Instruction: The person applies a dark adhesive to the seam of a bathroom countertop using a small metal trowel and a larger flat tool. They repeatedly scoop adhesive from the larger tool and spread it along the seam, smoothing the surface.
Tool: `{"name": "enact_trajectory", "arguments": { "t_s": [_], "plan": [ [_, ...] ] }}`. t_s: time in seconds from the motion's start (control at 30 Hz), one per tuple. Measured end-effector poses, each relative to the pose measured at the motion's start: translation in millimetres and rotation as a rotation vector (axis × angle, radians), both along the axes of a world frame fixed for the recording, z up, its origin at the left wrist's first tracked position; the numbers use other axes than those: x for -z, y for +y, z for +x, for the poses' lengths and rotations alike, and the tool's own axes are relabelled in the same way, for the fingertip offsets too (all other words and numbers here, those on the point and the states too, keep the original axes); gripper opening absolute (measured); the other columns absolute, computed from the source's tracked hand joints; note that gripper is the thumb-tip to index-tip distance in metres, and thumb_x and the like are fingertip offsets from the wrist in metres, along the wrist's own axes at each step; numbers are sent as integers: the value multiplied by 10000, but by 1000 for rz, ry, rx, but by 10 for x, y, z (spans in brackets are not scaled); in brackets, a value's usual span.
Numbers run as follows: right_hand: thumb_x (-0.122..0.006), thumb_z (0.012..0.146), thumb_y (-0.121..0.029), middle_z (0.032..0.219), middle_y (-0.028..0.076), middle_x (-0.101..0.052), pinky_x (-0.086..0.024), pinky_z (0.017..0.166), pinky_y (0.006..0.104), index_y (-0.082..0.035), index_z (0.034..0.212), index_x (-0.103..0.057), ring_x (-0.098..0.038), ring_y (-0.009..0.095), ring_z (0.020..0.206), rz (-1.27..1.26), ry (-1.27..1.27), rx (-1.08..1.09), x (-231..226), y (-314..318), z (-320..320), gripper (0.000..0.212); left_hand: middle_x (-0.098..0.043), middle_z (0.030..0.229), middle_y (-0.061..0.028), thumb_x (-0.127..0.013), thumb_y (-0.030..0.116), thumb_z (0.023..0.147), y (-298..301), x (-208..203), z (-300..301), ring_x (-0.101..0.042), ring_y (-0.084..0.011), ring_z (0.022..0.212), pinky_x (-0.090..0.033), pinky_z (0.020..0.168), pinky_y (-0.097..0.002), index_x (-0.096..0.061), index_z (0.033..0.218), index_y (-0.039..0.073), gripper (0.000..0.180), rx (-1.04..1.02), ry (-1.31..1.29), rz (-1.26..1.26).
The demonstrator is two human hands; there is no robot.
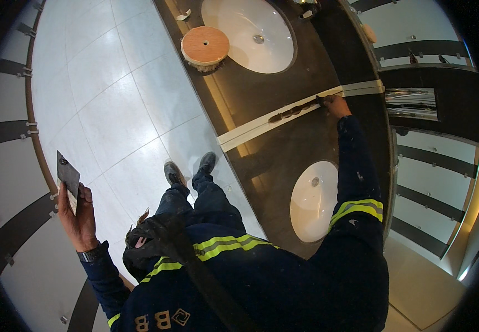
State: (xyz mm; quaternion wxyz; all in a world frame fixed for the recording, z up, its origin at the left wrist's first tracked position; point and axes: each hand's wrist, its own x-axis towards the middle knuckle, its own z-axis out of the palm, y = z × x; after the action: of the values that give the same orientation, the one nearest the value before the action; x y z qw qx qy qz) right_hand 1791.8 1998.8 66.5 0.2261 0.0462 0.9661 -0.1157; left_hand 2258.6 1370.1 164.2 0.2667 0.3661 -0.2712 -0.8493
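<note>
The view looks from the person's head, through a wide fisheye lens, steeply down over the jacket (284, 276) to the shoes (174, 174). The jacket is nearest, filling the lower middle; the left hand (79, 218) and right hand (337, 106) lie farther off, on either side. Floor (95, 99) spreads at upper left, the counter (306, 138) slants across on the right, and panels (7, 191) bow along the left rim.

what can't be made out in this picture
In the head view:
Small dark tool: its kind, mostly covered by the right hand.
Lower oval sink: right side, behind the right sleeve.
Chrome faucet: cut off by the top edge.
White scrap near the upper oval sink: too small to identify.
</note>
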Motion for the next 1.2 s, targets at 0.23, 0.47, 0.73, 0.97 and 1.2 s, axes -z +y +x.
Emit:
{"name": "enact_trajectory", "arguments": {
  "t_s": [0.23,0.47,0.73,0.97,1.2],
  "plan": [
    [-632,1002,-113,1121,189,-743,-609,757,386,51,1336,-630,-749,245,826,-42,-16,45,51,-118,146,372,-687,1109,-132,-596,167,1060,-161,57,142,-662,-202,975,-550,907,-357,-625,1237,10,238,23,21,-33],
    [-633,995,-103,1148,178,-743,-610,751,364,39,1305,-660,-747,229,821,-71,-12,9,51,-288,329,342,-639,1194,-195,-612,102,1043,-322,72,278,-654,-242,1074,-575,943,-347,-583,1274,-62,285,21,110,27],
    [-633,987,-107,1166,178,-743,-603,827,392,23,1297,-676,-752,255,921,-90,-39,-4,20,-441,464,339,-645,1192,-208,-635,84,1025,-425,50,372,-665,-249,1071,-589,933,-352,-586,1285,-54,299,26,136,47],
    [-657,970,-114,1183,187,-737,-589,848,416,12,1294,-679,-744,301,957,-80,1,-50,193,-397,566,348,-706,1118,-179,-611,145,1046,-469,24,361,-722,-241,964,-619,874,-361,-619,1252,-9,258,2,115,51],
    [-648,967,-93,1123,172,-746,-603,744,381,23,1267,-684,-749,268,824,-167,-39,-32,96,-649,725,323,-679,1161,-190,-618,112,1037,-579,77,496,-695,-254,1020,-602,912,-363,-605,1260,-36,268,31,136,20]
  ]
}}
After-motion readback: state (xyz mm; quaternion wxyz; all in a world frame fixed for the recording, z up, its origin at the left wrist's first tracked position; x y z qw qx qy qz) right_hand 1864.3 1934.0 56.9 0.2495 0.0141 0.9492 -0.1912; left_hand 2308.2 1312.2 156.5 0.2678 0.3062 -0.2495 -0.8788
